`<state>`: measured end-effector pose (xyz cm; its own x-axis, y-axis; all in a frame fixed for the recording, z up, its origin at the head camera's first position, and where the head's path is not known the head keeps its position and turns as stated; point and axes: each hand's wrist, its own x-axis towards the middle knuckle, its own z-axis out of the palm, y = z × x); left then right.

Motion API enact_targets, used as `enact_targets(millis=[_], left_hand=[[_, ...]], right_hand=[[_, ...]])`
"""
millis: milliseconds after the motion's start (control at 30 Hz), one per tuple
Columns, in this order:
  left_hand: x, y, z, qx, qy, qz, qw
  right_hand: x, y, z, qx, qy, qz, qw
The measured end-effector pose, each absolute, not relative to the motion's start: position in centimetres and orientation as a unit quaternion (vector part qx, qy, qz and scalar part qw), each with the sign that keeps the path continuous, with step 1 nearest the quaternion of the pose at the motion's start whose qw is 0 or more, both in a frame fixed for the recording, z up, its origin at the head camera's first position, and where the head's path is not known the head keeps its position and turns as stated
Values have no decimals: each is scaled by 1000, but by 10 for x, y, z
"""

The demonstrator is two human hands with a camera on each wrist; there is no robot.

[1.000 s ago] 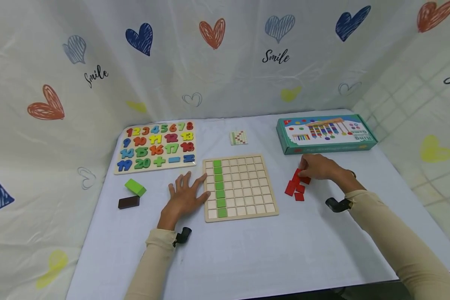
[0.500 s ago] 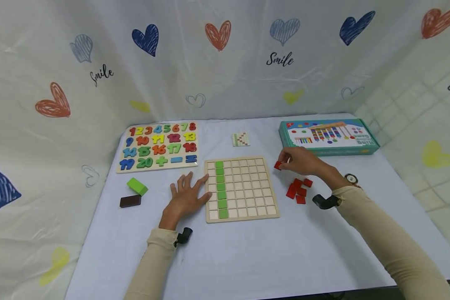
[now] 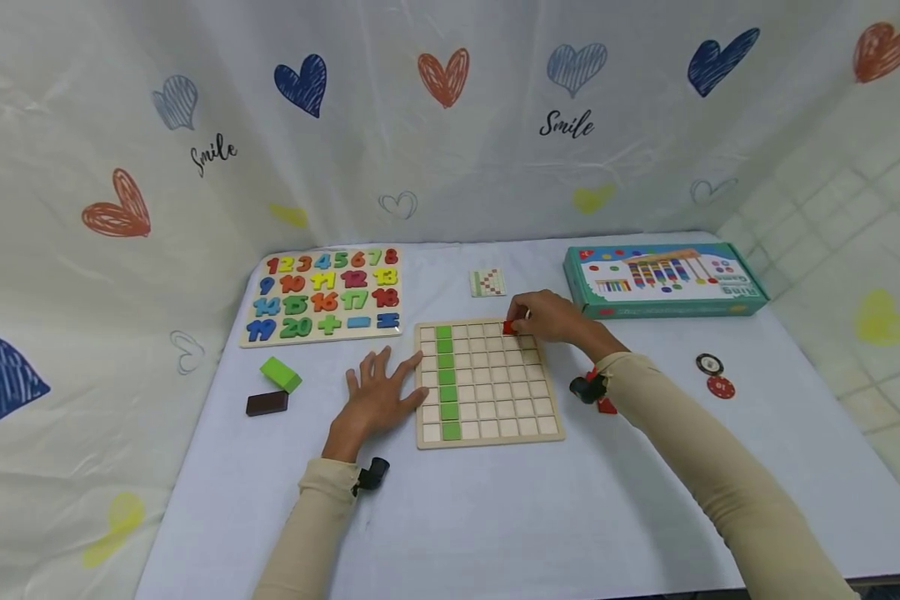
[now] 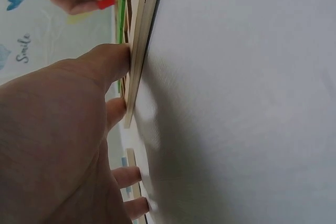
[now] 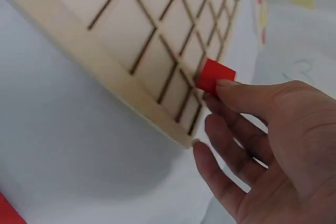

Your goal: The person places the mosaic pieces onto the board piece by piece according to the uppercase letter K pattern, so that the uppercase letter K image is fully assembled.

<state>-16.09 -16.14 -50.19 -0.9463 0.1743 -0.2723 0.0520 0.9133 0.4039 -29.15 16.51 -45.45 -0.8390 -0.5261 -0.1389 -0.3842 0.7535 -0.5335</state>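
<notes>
Over the top row of the wooden grid board (image 3: 487, 382), near its far right corner, you hold a small red tile (image 3: 507, 327) pinched between the thumb and fingertips of your right hand (image 3: 551, 318); the tile touches the board or is just above it, I cannot tell which. A column of green tiles (image 3: 446, 379) fills the second column from the left. Your left hand (image 3: 378, 398) lies flat on the table (image 3: 495, 517), fingers spread, thumb against the left edge of the board. More red tiles (image 3: 606, 405) lie just right of the board, partly hidden by your right sleeve.
</notes>
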Motion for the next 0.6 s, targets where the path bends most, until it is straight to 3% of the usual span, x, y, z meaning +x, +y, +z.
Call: enact_targets(millis=[600], left_hand=[[-162, -164, -507, 60, 966, 199, 155]], right_hand=[[-293, 161, -477, -205, 939, -255, 109]])
